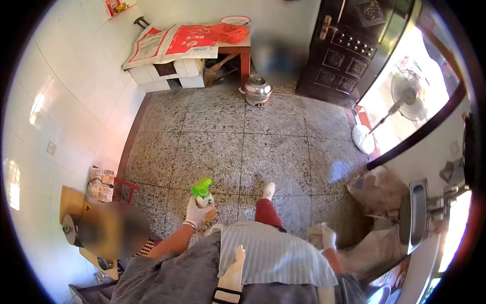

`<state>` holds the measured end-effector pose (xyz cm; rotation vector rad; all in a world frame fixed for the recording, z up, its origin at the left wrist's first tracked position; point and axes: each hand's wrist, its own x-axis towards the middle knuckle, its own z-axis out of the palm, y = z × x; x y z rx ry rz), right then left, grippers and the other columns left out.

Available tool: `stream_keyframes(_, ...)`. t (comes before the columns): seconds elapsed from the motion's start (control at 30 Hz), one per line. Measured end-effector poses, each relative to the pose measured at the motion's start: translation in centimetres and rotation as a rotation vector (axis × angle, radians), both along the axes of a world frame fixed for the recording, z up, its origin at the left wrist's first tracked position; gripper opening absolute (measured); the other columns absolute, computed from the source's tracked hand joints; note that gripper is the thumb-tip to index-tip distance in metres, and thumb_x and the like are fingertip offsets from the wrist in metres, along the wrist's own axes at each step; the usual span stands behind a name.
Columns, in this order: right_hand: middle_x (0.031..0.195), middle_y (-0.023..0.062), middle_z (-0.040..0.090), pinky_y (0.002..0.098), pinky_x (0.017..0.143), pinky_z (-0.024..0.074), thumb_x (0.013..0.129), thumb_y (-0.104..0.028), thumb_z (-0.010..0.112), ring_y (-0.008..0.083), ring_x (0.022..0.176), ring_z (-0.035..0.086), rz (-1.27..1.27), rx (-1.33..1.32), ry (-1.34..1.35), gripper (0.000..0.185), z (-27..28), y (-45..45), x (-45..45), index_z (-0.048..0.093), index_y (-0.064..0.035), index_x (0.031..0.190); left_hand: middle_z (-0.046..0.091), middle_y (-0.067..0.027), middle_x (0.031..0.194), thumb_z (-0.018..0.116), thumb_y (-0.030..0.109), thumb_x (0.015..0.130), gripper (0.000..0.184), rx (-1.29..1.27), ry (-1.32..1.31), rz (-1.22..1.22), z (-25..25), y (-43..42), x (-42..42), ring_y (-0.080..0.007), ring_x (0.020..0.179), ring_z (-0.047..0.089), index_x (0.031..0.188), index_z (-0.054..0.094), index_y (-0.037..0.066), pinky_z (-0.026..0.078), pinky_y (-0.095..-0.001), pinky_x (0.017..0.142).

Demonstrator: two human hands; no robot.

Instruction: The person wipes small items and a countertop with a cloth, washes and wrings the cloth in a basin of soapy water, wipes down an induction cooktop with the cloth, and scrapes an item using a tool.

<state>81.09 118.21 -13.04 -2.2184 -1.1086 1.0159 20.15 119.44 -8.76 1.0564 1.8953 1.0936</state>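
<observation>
At the far left, a blurred patch hides much of the wooden desk (72,201), beyond its right edge too. Right of it, our left hand (193,211) has its fingers closed around a spray bottle (204,200) with a green head, held up over the tiled floor (212,152); the palm side is hidden. That arm reaches forward, a band at the wrist. Further right, past our foot (269,190), our right hand (328,238) hangs low by a pale cloth (316,234); we cannot tell how far its fingers open or whether they grip it.
</observation>
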Motion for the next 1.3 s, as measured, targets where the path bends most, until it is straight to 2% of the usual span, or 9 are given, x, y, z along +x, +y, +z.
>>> stream_keyframes(0.1,0.093,0.0167,0.073,0.0358,0.074,0.0533,0.083,-0.025,0.073,0.0216,0.082,0.068,0.394,0.19,-0.17,0.027,-9.1,9.4,3.8,0.072,-0.0025,0.099,0.066,-0.0141,0.108,0.089,0.019,0.066,0.063,-0.072,0.071,0.131,-0.1,5.0,-2.7,-0.0195,0.097,0.066,0.114,0.054,-0.001,0.053,-0.0335,0.084)
stream_keyframes(0.4,0.089,0.0091,0.075,0.0306,0.046,0.0486,0.088,-0.023,0.069,0.013,0.06,0.064,0.368,-0.126,0.322,0.024,4.1,42.0,-8.6,0.074,-0.0032,0.1,0.066,-0.0117,0.102,0.085,0.012,0.071,0.055,-0.121,0.224,0.284,6.5,21.0,-7.9,-0.0174,0.094,0.065,0.114,0.054,-0.001,0.053,-0.0321,0.081)
stream_keyframes(0.47,0.089,0.0111,0.072,0.033,0.071,0.0546,0.086,-0.018,0.071,0.0181,0.08,0.068,0.578,-0.347,0.16,0.02,5.8,50.8,-13.5,0.074,0.0001,0.092,0.065,-0.0105,0.105,0.084,0.011,0.072,0.053,-0.009,0.099,0.31,9.4,25.9,-5.9,-0.0176,0.095,0.064,0.114,0.054,0.0,0.053,-0.0321,0.082)
stream_keyframes(0.63,0.11,0.0107,0.068,0.0323,0.084,0.0521,0.086,-0.022,0.07,0.0191,0.098,0.066,1.162,0.023,0.566,0.041,18.6,63.9,-33.4,0.057,0.0028,0.117,0.063,-0.0079,0.112,0.084,0.009,0.073,0.06,0.17,-0.129,0.302,13.3,39.3,-4.3,-0.0177,0.102,0.064,0.123,0.052,0.001,0.053,-0.032,0.088)
stream_keyframes(0.87,0.125,0.0246,0.059,0.0368,0.097,0.0472,0.075,-0.022,0.08,0.0341,0.113,0.061,1.607,0.306,0.43,0.085,23.2,76.1,-53.4,0.034,0.0034,0.144,0.056,-0.0124,0.129,0.088,0.017,0.069,0.071,0.305,-0.207,-0.047,15.1,60.1,-11.4,-0.0234,0.121,0.056,0.129,0.053,0.002,0.047,-0.0367,0.101)
stream_keyframes(0.93,0.128,0.0237,0.057,0.0352,0.1,0.0456,0.074,-0.024,0.083,0.0326,0.117,0.059,1.639,0.463,0.325,0.096,24.7,79.9,-56.6,0.029,0.0019,0.149,0.055,-0.0166,0.131,0.089,0.021,0.066,0.074,0.386,0.278,-0.189,16.8,65.7,-14.1,-0.0307,0.125,0.053,0.129,0.054,0.004,0.044,-0.0412,0.105)
stream_keyframes(0.97,0.127,0.0214,0.057,0.0352,0.101,0.0462,0.073,-0.026,0.085,0.0306,0.117,0.06,1.429,0.272,0.669,0.091,24.3,81.4,-58.2,0.036,-0.0006,0.146,0.057,-0.014,0.129,0.088,0.022,0.068,0.067,0.372,0.257,-0.208,18.8,68.0,-15.1,-0.0334,0.129,0.049,0.126,0.058,0.007,0.039,-0.0442,0.109)
stream_keyframes(1.1,0.125,0.0166,0.06,0.035,0.095,0.0498,0.076,-0.029,0.084,0.0272,0.112,0.063,1.42,0.487,0.231,0.075,25.7,88.5,-62.8,0.047,-0.003,0.135,0.047,-0.0161,0.141,0.088,0.021,0.068,0.074,0.345,0.197,-0.358,19.9,76.6,-20.8,-0.0335,0.135,0.043,0.132,0.055,0.006,0.037,-0.0434,0.112)
stream_keyframes(1.3,0.114,0.0118,0.066,0.0354,0.091,0.0518,0.076,-0.019,0.083,0.023,0.109,0.064,1.168,0.324,0.367,0.063,21.4,98.2,-68.8,0.053,-0.0003,0.128,0.035,-0.02,0.152,0.085,0.019,0.07,0.095,0.35,0.105,-0.262,17.6,85.5,-26.9,-0.0343,0.14,0.039,0.149,0.034,0.003,0.04,-0.0408,0.11)
